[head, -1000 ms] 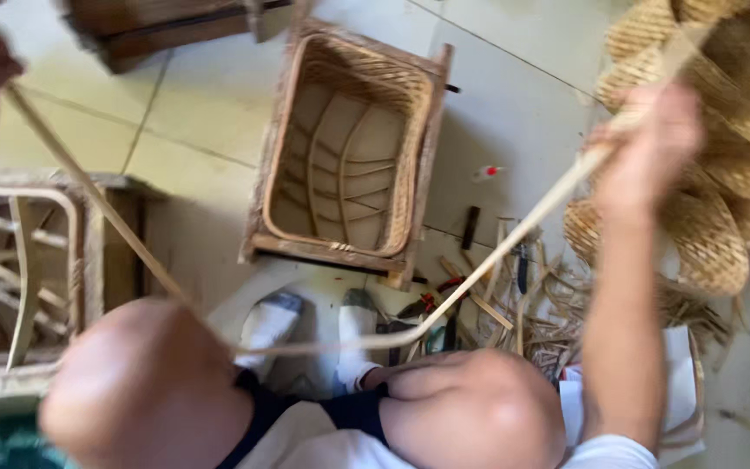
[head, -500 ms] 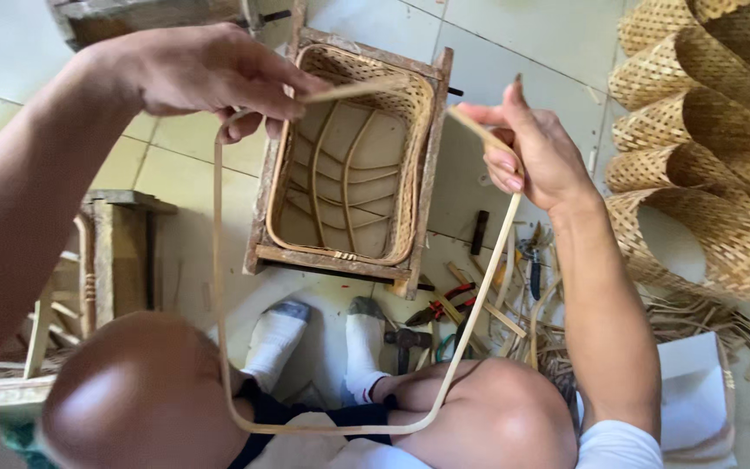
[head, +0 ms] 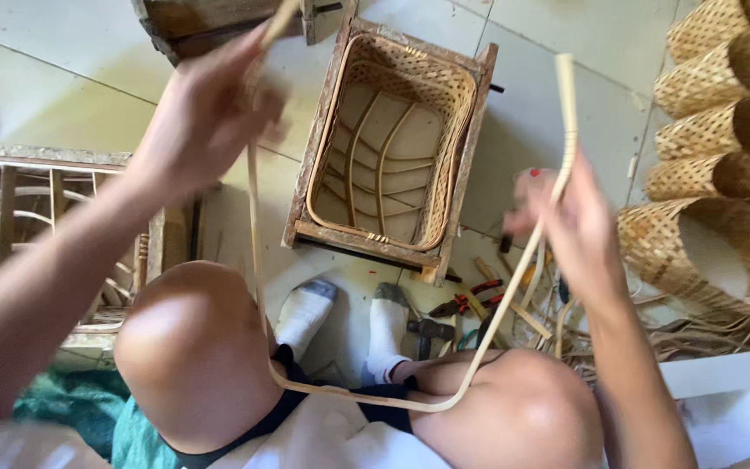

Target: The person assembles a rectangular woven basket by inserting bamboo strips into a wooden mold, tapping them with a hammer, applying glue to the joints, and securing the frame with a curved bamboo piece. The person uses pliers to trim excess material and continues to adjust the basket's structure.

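Cane strip [head: 514,287], pale, bent in a U, left hand [head: 206,117] and right hand [head: 570,221] clamped on it

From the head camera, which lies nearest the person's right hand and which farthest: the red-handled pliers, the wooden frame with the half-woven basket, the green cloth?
Measured from the right hand, which holds the bent cane strip:
1. Red-handled pliers, on the floor just below and left of it.
2. Wooden frame with the half-woven basket, further left, ahead of the feet.
3. Green cloth, far across at the bottom left, beyond the left knee.
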